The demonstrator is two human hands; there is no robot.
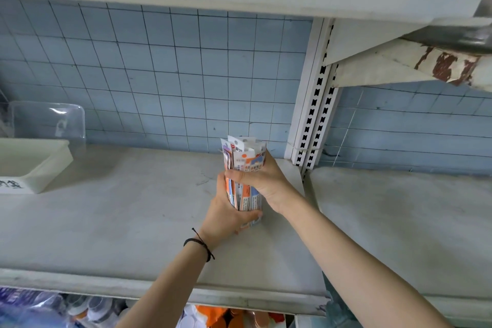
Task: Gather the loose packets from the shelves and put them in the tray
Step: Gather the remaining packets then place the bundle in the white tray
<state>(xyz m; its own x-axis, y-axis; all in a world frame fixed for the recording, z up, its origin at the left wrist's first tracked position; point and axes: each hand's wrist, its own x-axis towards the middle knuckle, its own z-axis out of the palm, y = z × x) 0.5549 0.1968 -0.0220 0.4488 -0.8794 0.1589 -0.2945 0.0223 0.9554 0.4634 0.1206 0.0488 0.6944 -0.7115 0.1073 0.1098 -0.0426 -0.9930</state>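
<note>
Well to the right of the white tray (37, 165), on the same shelf (119, 221), your left hand (225, 217) and right hand (263, 181) both grasp the upright bundle of packets (247, 156), the left hand lower down.

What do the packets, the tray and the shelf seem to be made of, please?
The packets look glossy printed card or film, given sheen and punched hang holes. The tray: smooth white plastic, probably. The shelf: matt painted metal, scuffed.

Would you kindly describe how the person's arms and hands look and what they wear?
Both forearms are bare, with no sleeves or gloves in view. The left hand has a thin dark braided cord bracelet at its wrist, with a loose tail. The right hand wears nothing visible.
</note>
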